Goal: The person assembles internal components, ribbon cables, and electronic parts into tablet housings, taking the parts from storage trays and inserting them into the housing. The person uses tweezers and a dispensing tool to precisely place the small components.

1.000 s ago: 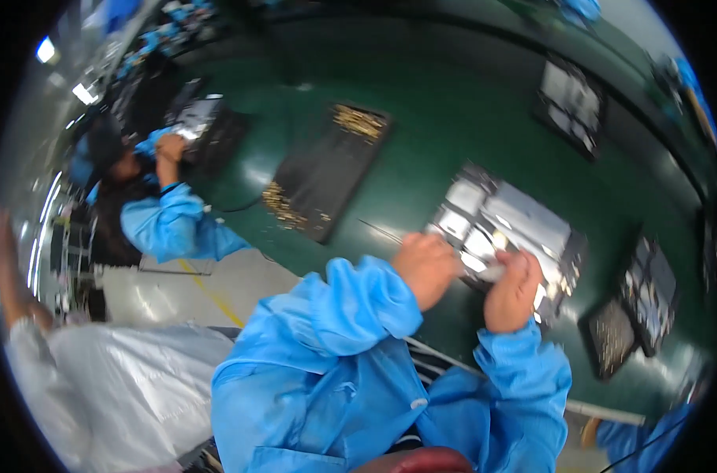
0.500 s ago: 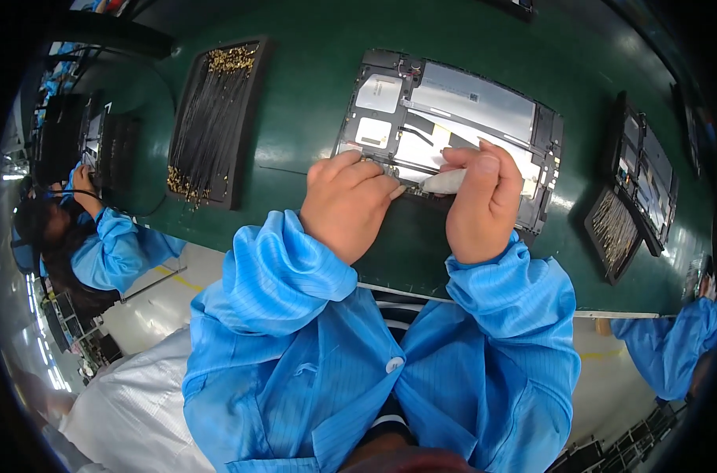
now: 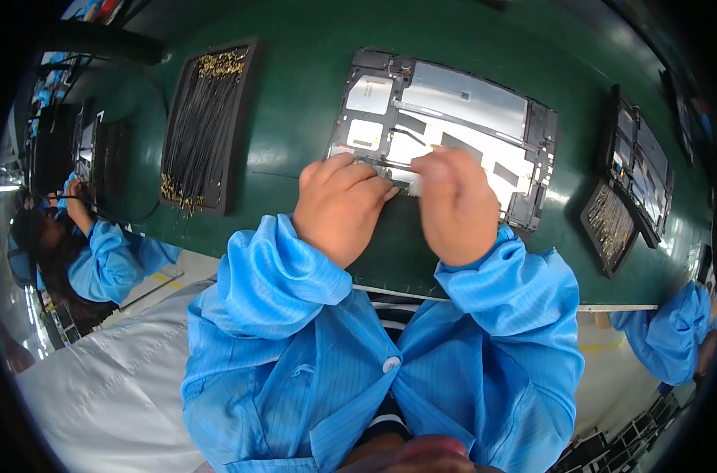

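One opened tablet chassis; left hand presses its edge, fingers flat; right hand blurred, grip indeterminate. Two black trays.

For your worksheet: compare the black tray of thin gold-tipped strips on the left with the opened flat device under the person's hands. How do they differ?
The black tray is dark and narrow, filled with thin gold-tipped strips; the opened device is wider, with silver and white panels. No hand touches the tray; the left hand and the blurred right hand rest on the device's near edge. Both lie flat on the green table.
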`<state>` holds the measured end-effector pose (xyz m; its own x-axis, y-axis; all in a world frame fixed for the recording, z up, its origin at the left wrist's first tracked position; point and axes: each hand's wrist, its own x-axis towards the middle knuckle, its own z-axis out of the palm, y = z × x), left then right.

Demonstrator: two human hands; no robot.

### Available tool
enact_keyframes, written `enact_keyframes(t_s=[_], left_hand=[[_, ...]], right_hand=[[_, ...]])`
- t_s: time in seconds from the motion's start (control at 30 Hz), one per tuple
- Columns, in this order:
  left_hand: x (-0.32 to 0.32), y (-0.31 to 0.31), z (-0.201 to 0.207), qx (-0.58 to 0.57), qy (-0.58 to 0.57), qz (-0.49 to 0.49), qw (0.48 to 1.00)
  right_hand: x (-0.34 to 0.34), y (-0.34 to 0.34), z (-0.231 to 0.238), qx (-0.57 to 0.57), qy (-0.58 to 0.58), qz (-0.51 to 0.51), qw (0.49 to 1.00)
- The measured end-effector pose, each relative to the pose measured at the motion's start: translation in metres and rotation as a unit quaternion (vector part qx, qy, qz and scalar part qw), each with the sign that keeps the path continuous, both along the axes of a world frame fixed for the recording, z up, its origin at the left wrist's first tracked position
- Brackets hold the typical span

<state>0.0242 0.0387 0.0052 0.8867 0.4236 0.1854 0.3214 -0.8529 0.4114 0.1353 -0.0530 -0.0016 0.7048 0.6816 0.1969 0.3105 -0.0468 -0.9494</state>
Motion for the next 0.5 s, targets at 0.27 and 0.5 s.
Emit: enact_keyframes(t_s=[0.27,0.5], left_hand=[[-0.004,0.003,-0.001,0.036,-0.009,-0.021,0.999],[-0.033,0.011,-0.022,0.135,-0.059,0.197,0.969]], right_hand=[[0.008,0.018,0.015,-0.026,-0.239,0.18,0.954],[0.065,0.078,0.054,-0.009,0.423,-0.005,0.906]])
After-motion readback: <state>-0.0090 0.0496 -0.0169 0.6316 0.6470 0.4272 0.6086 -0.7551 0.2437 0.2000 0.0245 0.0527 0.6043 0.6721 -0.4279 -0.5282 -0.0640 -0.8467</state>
